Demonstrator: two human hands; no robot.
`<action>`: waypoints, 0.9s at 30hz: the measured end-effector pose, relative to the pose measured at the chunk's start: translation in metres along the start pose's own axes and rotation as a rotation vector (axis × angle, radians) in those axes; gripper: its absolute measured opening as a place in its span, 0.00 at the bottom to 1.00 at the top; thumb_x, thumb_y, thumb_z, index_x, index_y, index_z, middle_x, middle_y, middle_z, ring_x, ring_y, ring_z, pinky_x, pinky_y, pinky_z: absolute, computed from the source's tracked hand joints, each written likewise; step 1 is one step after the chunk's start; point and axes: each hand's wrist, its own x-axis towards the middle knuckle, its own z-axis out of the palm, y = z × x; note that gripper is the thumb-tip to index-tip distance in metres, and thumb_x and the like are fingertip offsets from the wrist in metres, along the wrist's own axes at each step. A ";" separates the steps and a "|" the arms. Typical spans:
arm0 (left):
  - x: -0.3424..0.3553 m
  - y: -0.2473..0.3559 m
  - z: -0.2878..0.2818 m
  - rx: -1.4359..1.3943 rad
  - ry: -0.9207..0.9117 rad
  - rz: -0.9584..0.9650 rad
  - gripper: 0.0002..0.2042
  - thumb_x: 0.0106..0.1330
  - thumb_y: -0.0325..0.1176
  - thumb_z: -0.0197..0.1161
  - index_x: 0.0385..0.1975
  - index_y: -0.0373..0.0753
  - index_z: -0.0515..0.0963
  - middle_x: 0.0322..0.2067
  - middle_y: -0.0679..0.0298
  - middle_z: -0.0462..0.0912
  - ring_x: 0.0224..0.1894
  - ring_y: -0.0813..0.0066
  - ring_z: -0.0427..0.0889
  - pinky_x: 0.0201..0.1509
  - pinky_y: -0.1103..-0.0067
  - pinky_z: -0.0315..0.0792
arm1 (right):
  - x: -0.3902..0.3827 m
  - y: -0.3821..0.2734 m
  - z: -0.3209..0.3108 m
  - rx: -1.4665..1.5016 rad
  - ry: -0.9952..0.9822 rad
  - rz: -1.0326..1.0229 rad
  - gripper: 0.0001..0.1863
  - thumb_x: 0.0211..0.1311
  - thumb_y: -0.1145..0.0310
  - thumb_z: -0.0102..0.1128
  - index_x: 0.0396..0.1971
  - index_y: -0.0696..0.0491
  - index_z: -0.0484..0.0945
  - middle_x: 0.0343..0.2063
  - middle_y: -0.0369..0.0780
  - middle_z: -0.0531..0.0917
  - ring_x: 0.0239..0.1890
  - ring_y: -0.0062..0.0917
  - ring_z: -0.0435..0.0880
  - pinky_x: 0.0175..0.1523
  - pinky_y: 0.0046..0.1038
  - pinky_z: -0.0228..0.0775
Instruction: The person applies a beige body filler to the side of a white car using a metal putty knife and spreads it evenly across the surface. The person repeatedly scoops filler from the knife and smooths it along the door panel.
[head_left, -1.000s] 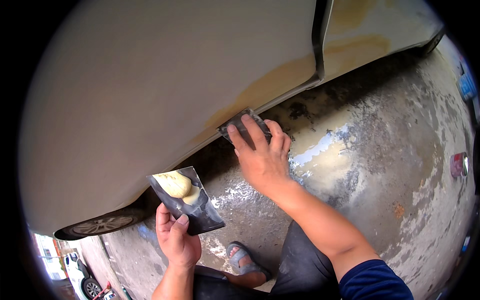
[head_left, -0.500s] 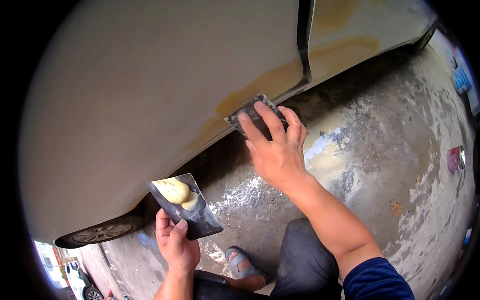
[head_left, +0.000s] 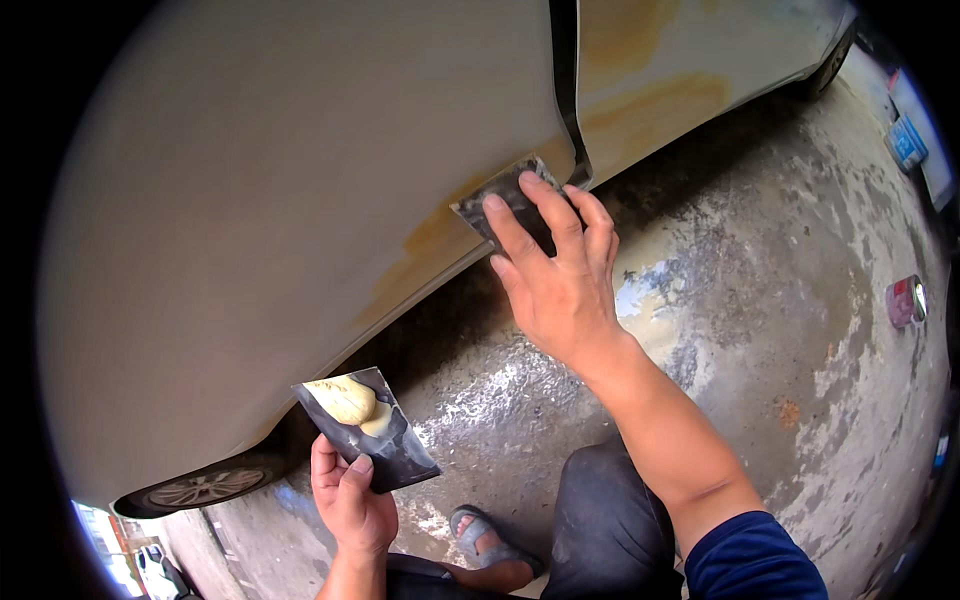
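Note:
My left hand [head_left: 355, 505] grips a dark rectangular board [head_left: 400, 460] low in the head view, with a mound of cream paste [head_left: 342, 398] on top. Up and to the right, my right hand [head_left: 565, 300] has its fingertips pressed on a dark flat spreader [head_left: 525, 208], which lies against the lower grey car door [head_left: 250, 170] over a band of yellow-tan coating [head_left: 410, 255], just left of the black gap between panels. Further yellow patches [head_left: 655, 100] show on the panel beyond the gap.
The car's wheels [head_left: 200, 487] show at lower left and far upper right. A pink can [head_left: 903, 300] stands on the stained concrete [head_left: 750, 300] at right, a blue container [head_left: 905, 142] farther back. My knee and sandalled foot [head_left: 478, 535] are below.
My right hand and spreader have slid up and rightward along the door's lower edge toward the gap. The left board sits slightly lower in view, and the scene has shifted left.

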 end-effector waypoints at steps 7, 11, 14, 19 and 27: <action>-0.002 0.001 0.009 -0.055 -0.039 0.011 0.22 0.57 0.22 0.53 0.55 0.32 0.67 0.51 0.59 0.76 0.54 0.68 0.74 0.64 0.71 0.64 | -0.011 0.013 0.009 -0.030 -0.048 0.002 0.27 0.55 0.68 0.63 0.57 0.41 0.73 0.63 0.38 0.61 0.57 0.46 0.60 0.56 0.48 0.59; -0.004 0.007 0.021 -0.139 -0.071 -0.053 0.22 0.62 0.23 0.56 0.57 0.35 0.65 0.53 0.59 0.75 0.56 0.68 0.74 0.66 0.70 0.64 | -0.028 -0.008 -0.033 0.389 -0.177 0.082 0.26 0.57 0.67 0.63 0.58 0.48 0.73 0.62 0.43 0.64 0.58 0.44 0.62 0.60 0.44 0.59; 0.001 0.009 0.044 -0.251 -0.110 -0.068 0.22 0.65 0.23 0.56 0.59 0.35 0.63 0.55 0.57 0.74 0.58 0.67 0.73 0.66 0.68 0.63 | -0.044 -0.039 -0.072 1.241 -0.376 0.150 0.26 0.58 0.65 0.64 0.57 0.53 0.75 0.58 0.48 0.70 0.58 0.41 0.69 0.62 0.37 0.62; 0.004 0.014 0.061 -0.279 -0.140 -0.011 0.23 0.65 0.22 0.57 0.60 0.35 0.62 0.56 0.56 0.74 0.59 0.67 0.72 0.66 0.68 0.63 | -0.067 -0.022 -0.070 0.890 -0.500 0.074 0.21 0.53 0.71 0.66 0.49 0.55 0.81 0.56 0.44 0.74 0.56 0.39 0.72 0.61 0.35 0.64; 0.002 0.014 0.053 -0.208 -0.133 0.079 0.22 0.65 0.21 0.51 0.60 0.36 0.65 0.54 0.57 0.75 0.58 0.65 0.74 0.65 0.67 0.66 | -0.033 -0.061 -0.108 0.513 -0.358 -0.217 0.20 0.46 0.65 0.69 0.44 0.47 0.82 0.55 0.37 0.76 0.57 0.42 0.71 0.53 0.42 0.67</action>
